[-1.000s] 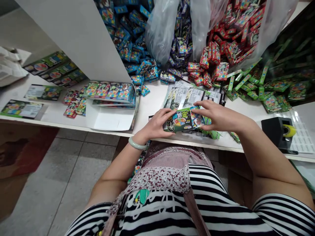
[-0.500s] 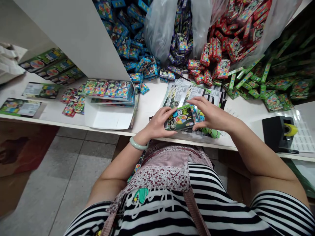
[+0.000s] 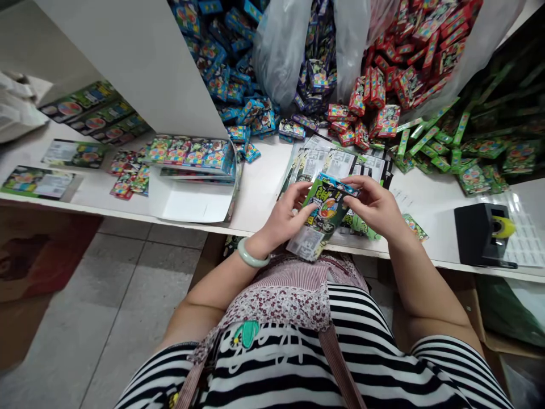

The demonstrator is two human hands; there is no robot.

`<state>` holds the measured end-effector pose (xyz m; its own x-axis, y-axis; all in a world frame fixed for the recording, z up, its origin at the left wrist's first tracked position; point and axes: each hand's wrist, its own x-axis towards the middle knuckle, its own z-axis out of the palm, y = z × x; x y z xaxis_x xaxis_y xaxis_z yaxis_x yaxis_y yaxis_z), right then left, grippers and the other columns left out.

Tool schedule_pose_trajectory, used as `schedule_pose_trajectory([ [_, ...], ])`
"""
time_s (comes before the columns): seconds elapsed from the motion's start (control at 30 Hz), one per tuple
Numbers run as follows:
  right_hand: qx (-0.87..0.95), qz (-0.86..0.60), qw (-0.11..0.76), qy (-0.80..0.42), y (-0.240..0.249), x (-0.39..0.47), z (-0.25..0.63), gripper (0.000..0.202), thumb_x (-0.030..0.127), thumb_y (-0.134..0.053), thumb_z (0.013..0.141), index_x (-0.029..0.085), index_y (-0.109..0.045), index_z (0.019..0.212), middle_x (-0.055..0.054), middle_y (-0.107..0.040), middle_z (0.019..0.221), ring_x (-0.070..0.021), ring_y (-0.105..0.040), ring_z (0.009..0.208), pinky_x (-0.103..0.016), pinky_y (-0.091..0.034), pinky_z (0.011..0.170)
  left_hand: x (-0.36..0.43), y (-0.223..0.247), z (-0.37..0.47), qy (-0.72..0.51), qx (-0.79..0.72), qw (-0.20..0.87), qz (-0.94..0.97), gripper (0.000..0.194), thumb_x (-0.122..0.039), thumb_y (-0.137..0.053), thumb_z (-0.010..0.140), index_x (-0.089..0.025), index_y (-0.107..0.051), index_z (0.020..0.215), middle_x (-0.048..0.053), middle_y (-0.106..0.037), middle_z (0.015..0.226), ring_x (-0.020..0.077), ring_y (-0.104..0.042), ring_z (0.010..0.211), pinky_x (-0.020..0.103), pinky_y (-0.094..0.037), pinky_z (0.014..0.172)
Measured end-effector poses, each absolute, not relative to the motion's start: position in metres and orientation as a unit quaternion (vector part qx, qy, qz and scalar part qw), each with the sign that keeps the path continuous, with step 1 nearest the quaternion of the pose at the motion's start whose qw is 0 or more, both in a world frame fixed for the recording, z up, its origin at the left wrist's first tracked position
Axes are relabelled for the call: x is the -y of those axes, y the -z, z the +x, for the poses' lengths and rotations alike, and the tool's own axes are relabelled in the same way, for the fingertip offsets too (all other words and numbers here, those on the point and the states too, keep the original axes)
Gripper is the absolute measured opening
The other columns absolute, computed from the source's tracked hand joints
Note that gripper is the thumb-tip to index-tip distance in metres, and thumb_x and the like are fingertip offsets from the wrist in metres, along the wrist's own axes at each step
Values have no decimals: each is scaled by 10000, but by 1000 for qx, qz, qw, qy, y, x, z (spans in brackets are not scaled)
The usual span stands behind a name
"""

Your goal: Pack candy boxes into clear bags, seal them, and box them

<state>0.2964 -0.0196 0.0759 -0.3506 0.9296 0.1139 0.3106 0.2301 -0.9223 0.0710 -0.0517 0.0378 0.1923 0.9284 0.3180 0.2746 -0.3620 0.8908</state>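
A black and green printed card sleeve (image 3: 317,224) is slanted between my hands over the table's front edge, its grey-white panel towards my apron. At its upper end shows the edge of something blue (image 3: 334,180), perhaps small candy boxes. My left hand (image 3: 283,218) is closed on the sleeve's left side, thumb across the front. My right hand (image 3: 377,207) grips the upper right corner between thumb and fingers. Beneath and behind lie more flat printed sleeves (image 3: 313,162) and bright green packaging (image 3: 361,224).
Blue boxes (image 3: 255,116), red boxes (image 3: 385,120) and green boxes (image 3: 472,170) lie heaped behind, with purple ones between plastic bags (image 3: 283,51). An open white carton (image 3: 193,201) holding small boxes stands left. A black tape dispenser (image 3: 477,233) is at right beside a label sheet (image 3: 528,227).
The sleeve has turned from nearly level to a steep slant, its lower end now nearer my body. My right hand has closed on its upper corner; my left hand still holds its side.
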Motion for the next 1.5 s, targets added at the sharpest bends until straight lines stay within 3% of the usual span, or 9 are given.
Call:
schedule_pose_trajectory([
  [0.2, 769, -422, 292, -380, -77, 17, 297, 268, 303, -672, 874, 279, -672, 1140, -41, -676, 1077, -191, -638, 891, -321, -515, 720, 73, -12, 83, -542, -429, 476, 544, 433, -352, -691, 904, -285, -515, 1294, 40, -645, 1111, 151, -666, 966, 291, -579, 836],
  [0.4, 810, -374, 240, -382, -72, 23, 296, 172, 305, -648, 904, 272, -693, 1066, -42, -674, 1016, -201, -640, 935, -336, -515, 794, 91, -3, 72, -514, -433, 512, 535, 605, -347, -728, 869, -308, -472, 1416, 34, -653, 1086, 141, -663, 935, 296, -582, 859],
  [0.6, 801, -372, 220, -414, -72, 20, 295, 166, 343, -647, 899, 261, -704, 1032, -44, -666, 976, -184, -631, 877, -306, -528, 698, 83, 1, 63, -472, -401, 534, 575, 615, -369, -701, 881, -316, -449, 1440, 60, -655, 1170, 177, -676, 996, 340, -594, 873],
  [0.73, 778, -394, 267, -411, -59, 27, 289, 237, 343, -658, 884, 285, -692, 1111, -41, -662, 1002, -169, -623, 823, -322, -549, 706, 74, -8, 55, -446, -376, 537, 610, 533, -349, -675, 899, -319, -472, 1391, 55, -661, 1169, 188, -691, 1001, 344, -608, 870],
  [0.9, 625, -479, 442, -429, -28, 57, 272, 580, 383, -710, 837, 328, -461, 1357, -40, -653, 1103, -159, -646, 774, -336, -584, 711, 74, -10, 50, -457, -396, 514, 609, 532, -320, -659, 909, -323, -457, 1401, 60, -661, 1184, 195, -691, 1027, 355, -617, 885],
  [1.03, 589, -497, 483, -416, -19, 72, 261, 430, 406, -649, 882, 307, -505, 1275, -43, -673, 1055, -170, -676, 842, -344, -590, 776, 77, -7, 50, -476, -391, 493, 615, 532, -305, -660, 913, -331, -455, 1403, 59, -660, 1217, 201, -681, 1076, 367, -609, 917],
  [1.2, 662, -488, 430, -373, -31, 64, 270, 232, 393, -564, 941, 267, -644, 1118, -58, -705, 1051, -181, -677, 842, -367, -580, 777, 76, -10, 49, -457, -382, 498, 630, 496, -330, -679, 905, -300, -495, 1364, 67, -674, 1191, 196, -686, 1058, 349, -611, 890],
  [1.4, 699, -441, 413, -382, -48, 44, 281, 175, 391, -582, 930, 250, -683, 913, -66, -696, 1015, -216, -657, 1002, -376, -566, 785, 63, -22, 62, -536, -440, 397, 602, 190, -391, -646, 931, -224, -669, 1018, 60, -702, 1100, 185, -671, 1070, 397, -558, 980],
  [1.5, 639, -442, 437, -454, -51, 37, 277, 203, 438, -661, 868, 251, -644, 946, -51, -684, 979, -198, -664, 931, -333, -564, 700, 53, -25, 71, -567, -451, 401, 561, 191, -397, -653, 926, -212, -647, 881, 37, -725, 992, 182, -692, 1027, 417, -552, 990],
])
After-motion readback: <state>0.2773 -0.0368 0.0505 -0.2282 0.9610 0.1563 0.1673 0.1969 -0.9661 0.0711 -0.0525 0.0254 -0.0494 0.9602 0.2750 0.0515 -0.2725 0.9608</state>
